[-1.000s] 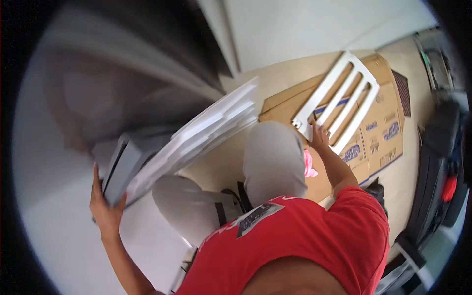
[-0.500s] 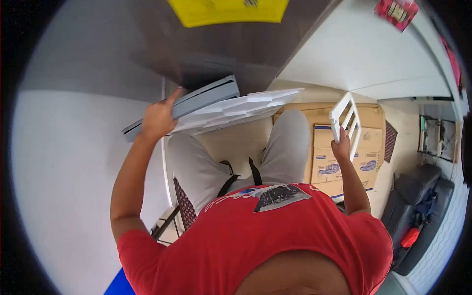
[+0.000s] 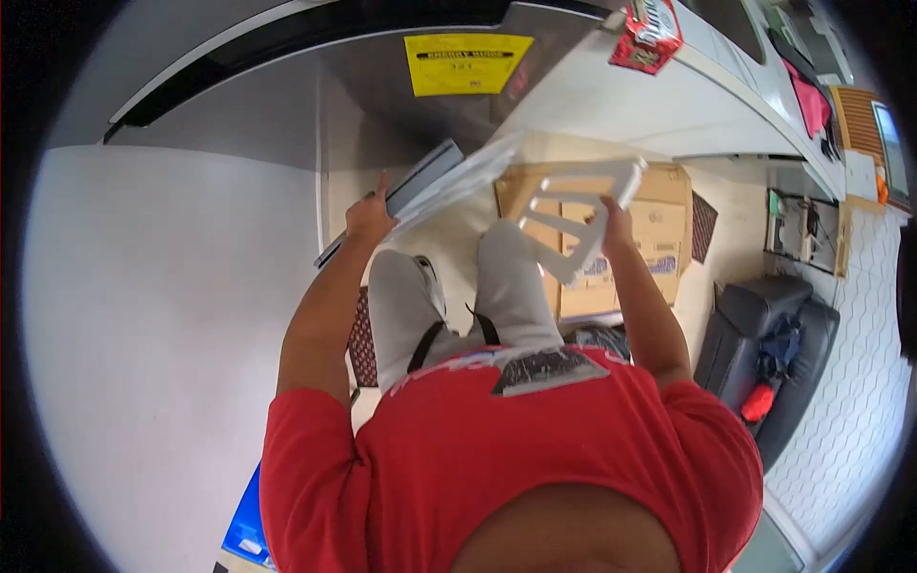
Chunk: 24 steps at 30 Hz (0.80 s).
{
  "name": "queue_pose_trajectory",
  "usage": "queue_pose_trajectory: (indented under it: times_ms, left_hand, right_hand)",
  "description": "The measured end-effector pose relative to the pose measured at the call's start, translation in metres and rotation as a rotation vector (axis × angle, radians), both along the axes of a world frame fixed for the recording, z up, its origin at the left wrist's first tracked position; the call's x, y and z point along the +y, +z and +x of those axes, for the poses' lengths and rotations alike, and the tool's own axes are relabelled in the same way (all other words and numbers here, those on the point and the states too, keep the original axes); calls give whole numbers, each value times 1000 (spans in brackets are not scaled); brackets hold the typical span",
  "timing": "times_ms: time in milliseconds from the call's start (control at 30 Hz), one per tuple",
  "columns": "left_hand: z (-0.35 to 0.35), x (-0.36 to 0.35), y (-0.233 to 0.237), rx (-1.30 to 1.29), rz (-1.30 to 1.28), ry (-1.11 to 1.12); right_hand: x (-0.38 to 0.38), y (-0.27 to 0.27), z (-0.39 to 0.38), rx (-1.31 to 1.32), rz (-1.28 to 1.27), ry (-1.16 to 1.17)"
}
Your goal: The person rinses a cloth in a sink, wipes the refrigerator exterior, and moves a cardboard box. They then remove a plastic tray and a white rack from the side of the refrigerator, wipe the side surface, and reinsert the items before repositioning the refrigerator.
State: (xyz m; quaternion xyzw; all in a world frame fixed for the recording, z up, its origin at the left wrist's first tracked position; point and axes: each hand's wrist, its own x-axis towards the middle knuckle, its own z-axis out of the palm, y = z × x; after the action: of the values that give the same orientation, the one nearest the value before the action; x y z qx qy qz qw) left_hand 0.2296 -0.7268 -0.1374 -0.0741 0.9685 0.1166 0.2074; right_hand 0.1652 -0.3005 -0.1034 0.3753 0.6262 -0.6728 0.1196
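Observation:
My left hand [image 3: 370, 218] grips the edge of a grey panel [image 3: 426, 178], one finger stretched along it. Against that panel lies a white patterned panel [image 3: 468, 181], blurred and tilted. On the right, my right hand [image 3: 616, 225] is closed round the side of a white slatted frame [image 3: 581, 227]. The frame hangs over flattened cardboard [image 3: 659, 224] on the floor, near my right knee.
A steel-coloured appliance front with a yellow label [image 3: 468, 64] stands ahead. A red packet [image 3: 647, 36] rests on the white counter at upper right. A black sofa [image 3: 764, 353] is at right, a blue object [image 3: 248, 520] at lower left.
The slatted frame has swung left and turned broader to view. The two panels now stand more steeply and look shorter. The view has shifted, showing more of the appliance and counter.

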Motion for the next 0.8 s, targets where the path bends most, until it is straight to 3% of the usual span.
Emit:
queue_pose_trajectory:
  times_ms: [67, 233, 333, 400, 533, 600, 667, 733, 800]
  left_hand:
    - [4, 4, 6, 5, 35, 44]
    - [14, 17, 29, -67, 135, 163]
    - [15, 38, 29, -13, 176, 121]
    - [16, 54, 30, 13, 186, 79]
    - [7, 73, 46, 41, 305, 149]
    - [1, 77, 45, 48, 311, 161]
    - [-3, 81, 38, 70, 314, 160]
    - [1, 83, 25, 69, 343, 230]
    - [11, 93, 7, 64, 385, 296]
  right_hand:
    - [-25, 16, 2, 25, 94, 127]
    - [-62, 0, -8, 136, 48, 217]
    - [-77, -15, -17, 62, 35, 163]
    - [-90, -25, -13, -133, 60, 77]
    - [-118, -50, 20, -63, 26, 68]
    - [-128, -63, 37, -135, 104, 183]
    - [-145, -75, 48, -157, 436, 387]
    - [-181, -35, 54, -70, 587, 335]
    - [-182, -41, 50, -111, 695, 344]
